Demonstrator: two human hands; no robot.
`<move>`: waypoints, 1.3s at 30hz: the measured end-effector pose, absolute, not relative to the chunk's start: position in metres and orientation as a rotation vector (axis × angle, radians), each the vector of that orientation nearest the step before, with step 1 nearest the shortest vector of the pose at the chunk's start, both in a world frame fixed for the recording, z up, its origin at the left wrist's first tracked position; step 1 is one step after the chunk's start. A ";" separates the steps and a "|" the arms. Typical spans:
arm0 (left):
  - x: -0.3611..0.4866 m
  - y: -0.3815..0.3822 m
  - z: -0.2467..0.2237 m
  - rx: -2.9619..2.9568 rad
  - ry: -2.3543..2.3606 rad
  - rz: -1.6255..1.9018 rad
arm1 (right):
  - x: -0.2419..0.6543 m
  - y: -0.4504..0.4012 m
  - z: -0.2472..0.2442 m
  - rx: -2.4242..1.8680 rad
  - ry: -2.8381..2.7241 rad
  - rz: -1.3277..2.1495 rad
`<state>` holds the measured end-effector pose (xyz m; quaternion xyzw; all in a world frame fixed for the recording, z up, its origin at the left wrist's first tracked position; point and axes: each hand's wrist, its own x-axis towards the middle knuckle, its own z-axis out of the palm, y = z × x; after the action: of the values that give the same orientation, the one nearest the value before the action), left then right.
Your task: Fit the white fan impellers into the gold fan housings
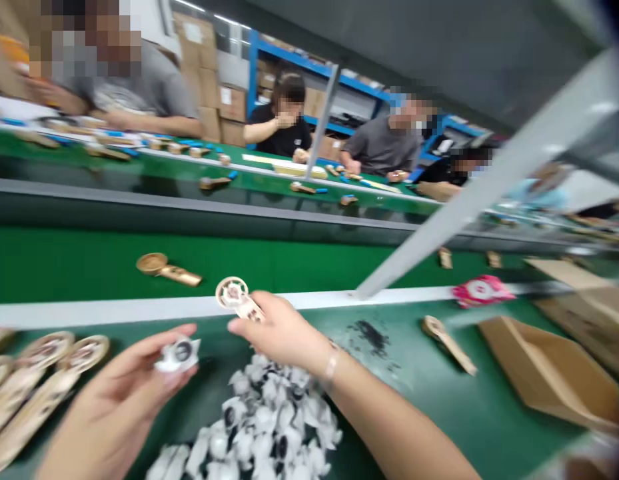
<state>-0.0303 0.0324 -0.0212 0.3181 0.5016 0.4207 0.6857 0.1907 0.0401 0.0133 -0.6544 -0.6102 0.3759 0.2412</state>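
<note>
My left hand [134, 387] pinches a small white part with a dark round face [178, 355] between thumb and fingers. In my right hand [279, 333] is a beige plastic shell [234, 293], with a round spoked head and a short handle, much like half of a handheld fan. It is held by the handle, head pointing away from me, over the white rail. Below and between my hands lies a heap of similar white parts [269, 420]. More beige shells [54, 373] lie side by side left of my left hand.
A gold-coloured shell [172, 269] lies on the green belt [64, 260] beyond the rail. To the right are small black bits [372, 337], another beige shell [449, 343], a pink packet [482, 291] and an open cardboard box [544, 373]. A slanting post [464, 193] crosses the view. Several co-workers sit opposite.
</note>
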 end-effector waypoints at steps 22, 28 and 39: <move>-0.026 0.034 -0.010 0.984 1.046 1.127 | 0.162 -0.002 -0.020 -1.416 -2.146 0.386; -0.031 0.033 -0.013 1.122 1.082 1.064 | 0.161 -0.002 -0.017 -1.454 -2.149 0.408; -0.032 0.033 -0.009 1.033 1.083 1.040 | 0.161 -0.008 -0.023 -1.464 -2.228 0.175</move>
<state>-0.0317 0.0333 -0.0090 0.4481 0.4695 0.4508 0.6128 0.1607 -0.0083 -0.0234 -0.5328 -0.8110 0.0638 0.2330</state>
